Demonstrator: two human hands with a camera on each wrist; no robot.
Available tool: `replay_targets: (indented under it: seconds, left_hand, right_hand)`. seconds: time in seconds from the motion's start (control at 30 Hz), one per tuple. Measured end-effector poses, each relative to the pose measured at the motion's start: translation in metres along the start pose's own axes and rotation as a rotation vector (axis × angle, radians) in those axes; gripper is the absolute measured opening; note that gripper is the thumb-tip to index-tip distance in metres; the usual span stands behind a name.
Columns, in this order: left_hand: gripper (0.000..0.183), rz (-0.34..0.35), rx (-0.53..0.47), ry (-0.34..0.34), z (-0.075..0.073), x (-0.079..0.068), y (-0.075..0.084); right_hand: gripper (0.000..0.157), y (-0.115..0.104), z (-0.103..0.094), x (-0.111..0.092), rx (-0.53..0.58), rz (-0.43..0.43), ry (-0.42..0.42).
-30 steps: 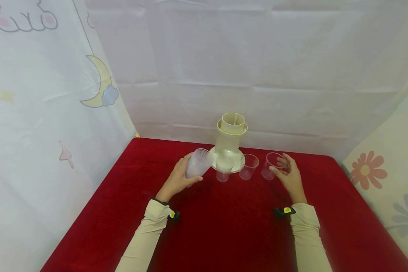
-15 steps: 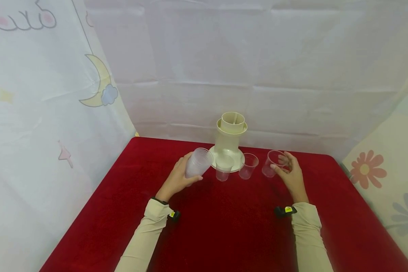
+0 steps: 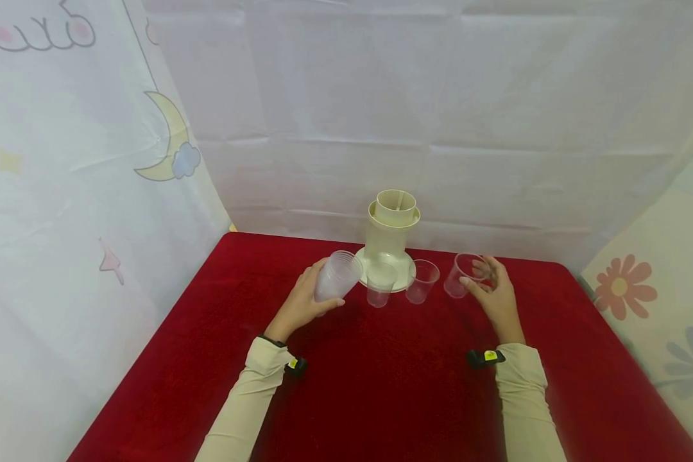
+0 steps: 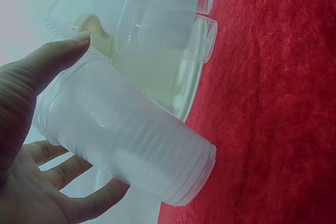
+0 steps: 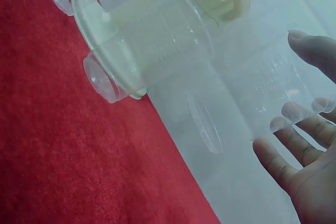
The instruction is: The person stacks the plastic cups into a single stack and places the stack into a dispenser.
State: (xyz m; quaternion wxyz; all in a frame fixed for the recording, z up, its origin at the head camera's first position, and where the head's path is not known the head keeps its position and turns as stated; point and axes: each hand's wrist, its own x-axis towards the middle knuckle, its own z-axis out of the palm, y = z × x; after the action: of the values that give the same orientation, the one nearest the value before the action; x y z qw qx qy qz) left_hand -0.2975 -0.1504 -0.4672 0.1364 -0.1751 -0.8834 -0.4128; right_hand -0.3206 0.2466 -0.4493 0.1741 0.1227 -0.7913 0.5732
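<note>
A nested stack of clear plastic cups is gripped by my left hand, tilted with the rims toward the upper right. In the left wrist view the thumb lies across the rim end of the stack and the fingers curl underneath. My right hand holds a single clear plastic cup between thumb and fingertips, mouth up and slightly tilted. Its base shows against the pale backdrop in the right wrist view. Between the hands, two more clear cups, a left one and a right one, stand upright in a row.
Behind the cups rises a cream cylindrical holder with a wide round base. Red cloth covers the table. A pale cloth backdrop hangs at the far edge, with printed cloths at both sides.
My right hand has moved slightly up and away in the head view with its cup. The left hand with the stack and the two standing cups stay in place.
</note>
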Motion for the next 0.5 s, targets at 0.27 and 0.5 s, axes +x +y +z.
replay_targets:
  seconds: [0.27, 0.5]
  left_hand:
    - [0.087, 0.004, 0.003, 0.002, 0.0, 0.0, 0.0]
    - [0.087, 0.012, 0.012, 0.002, 0.0, -0.001, 0.002]
  right_hand:
    - [0.068, -0.013, 0.001, -0.001, 0.009, 0.0, 0.001]
    - [0.07, -0.004, 0.0, 0.002, 0.038, 0.001, 0.001]
